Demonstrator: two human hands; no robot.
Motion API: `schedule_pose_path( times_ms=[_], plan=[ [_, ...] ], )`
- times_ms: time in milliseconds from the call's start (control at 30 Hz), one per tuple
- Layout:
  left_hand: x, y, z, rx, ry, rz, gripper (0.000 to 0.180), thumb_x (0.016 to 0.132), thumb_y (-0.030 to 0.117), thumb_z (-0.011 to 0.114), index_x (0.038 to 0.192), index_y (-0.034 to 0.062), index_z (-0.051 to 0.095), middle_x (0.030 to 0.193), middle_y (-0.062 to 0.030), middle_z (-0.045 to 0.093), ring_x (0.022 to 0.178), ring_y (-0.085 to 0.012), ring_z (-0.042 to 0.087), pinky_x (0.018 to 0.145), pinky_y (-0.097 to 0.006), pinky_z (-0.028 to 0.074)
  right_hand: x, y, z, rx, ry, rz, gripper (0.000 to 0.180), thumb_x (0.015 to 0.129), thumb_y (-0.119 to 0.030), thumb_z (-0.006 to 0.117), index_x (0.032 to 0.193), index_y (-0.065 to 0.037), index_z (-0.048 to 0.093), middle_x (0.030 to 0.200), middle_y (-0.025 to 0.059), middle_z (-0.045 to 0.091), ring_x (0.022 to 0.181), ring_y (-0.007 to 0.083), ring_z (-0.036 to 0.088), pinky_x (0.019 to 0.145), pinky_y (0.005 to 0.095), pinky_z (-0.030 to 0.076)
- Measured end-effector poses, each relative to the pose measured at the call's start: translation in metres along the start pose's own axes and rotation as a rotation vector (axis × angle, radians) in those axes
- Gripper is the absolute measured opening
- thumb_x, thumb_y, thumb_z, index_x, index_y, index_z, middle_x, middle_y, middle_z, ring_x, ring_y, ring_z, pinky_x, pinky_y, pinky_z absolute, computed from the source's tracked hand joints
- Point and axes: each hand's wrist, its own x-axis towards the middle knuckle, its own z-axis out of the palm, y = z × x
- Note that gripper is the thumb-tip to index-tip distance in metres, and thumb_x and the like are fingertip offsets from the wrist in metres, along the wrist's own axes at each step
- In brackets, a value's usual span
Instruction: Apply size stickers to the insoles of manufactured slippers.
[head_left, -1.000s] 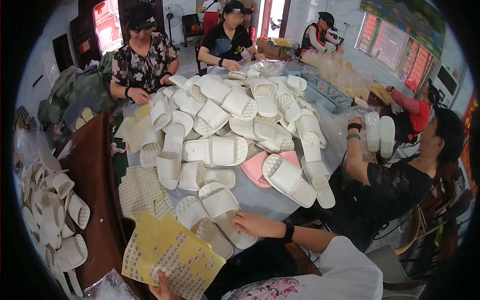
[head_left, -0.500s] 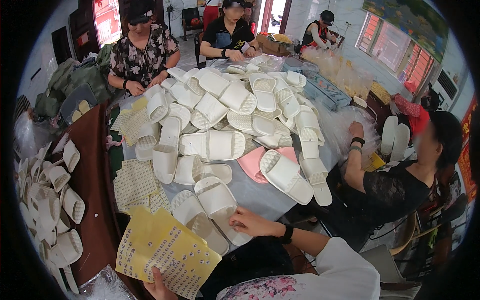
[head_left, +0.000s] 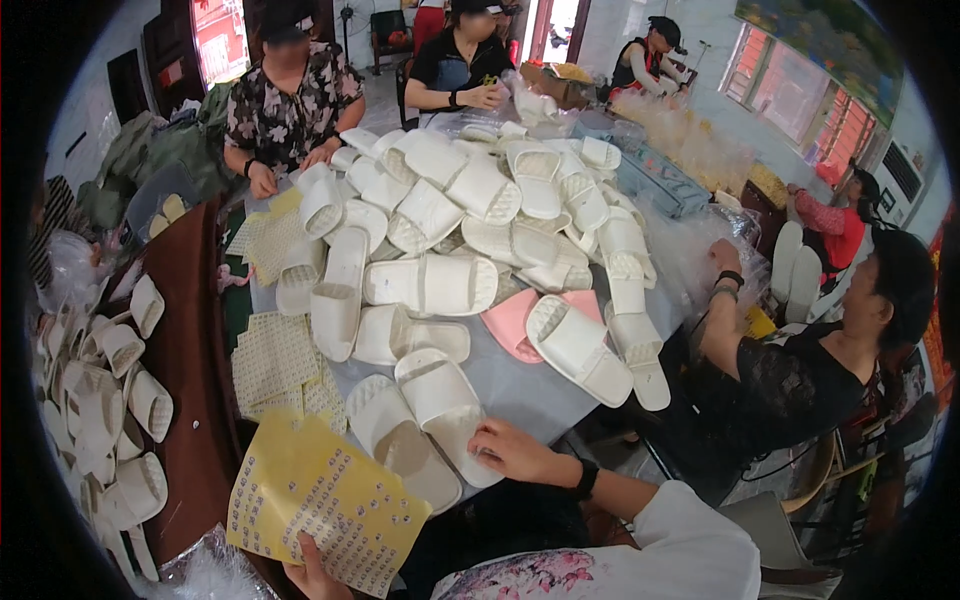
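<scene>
Nearby, slippers heaped on table

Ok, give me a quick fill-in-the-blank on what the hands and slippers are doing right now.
1. The left hand holds a ____ sticker sheet by its lower edge.
2. The right hand rests on the heel end of a white ____.
3. Among the white slippers on the table, one flat sole is ____ in colour.

Missing words: yellow; slipper; pink

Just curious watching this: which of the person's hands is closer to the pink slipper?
Right. The right hand rests on a white slipper below the pink slipper; the left hand holds the yellow sheet, farther off.
</scene>
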Motion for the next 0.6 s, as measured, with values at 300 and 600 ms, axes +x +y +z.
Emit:
schedule_pose_path(
  times_ms=[300, 600],
  plan=[
    [0.018, -0.024, -0.023, -0.104, 0.098, 0.091, 0.032, 0.087, 0.012, 0.054, 0.112, -0.0063, 0.044, 0.1, -0.0129, 0.058, 0.08, -0.0148, 0.058, 0.069, -0.027, 0.048, -0.006, -0.012, -0.034, -0.005, 0.205, 0.167, 0.016, 0.077, 0.002, 0.05, 0.092, -0.005, 0.054, 0.09, 0.014, 0.052, 0.083, 0.0328, 0.052, 0.072, 0.037, 0.043],
    [0.022, -0.028, -0.034, -0.135, 0.042, 0.093, 0.037, 0.086, 0.01, 0.054, 0.118, -0.0042, 0.041, 0.106, -0.0156, 0.056, 0.084, -0.018, 0.06, 0.071, -0.03, 0.05, -0.001, -0.044, -0.007, -0.126, 0.188, 0.059, 0.021, 0.075, -0.005, 0.058, 0.095, -0.006, 0.056, 0.101, 0.0159, 0.051, 0.089, 0.034, 0.051, 0.077, 0.0389, 0.042]
  ],
)
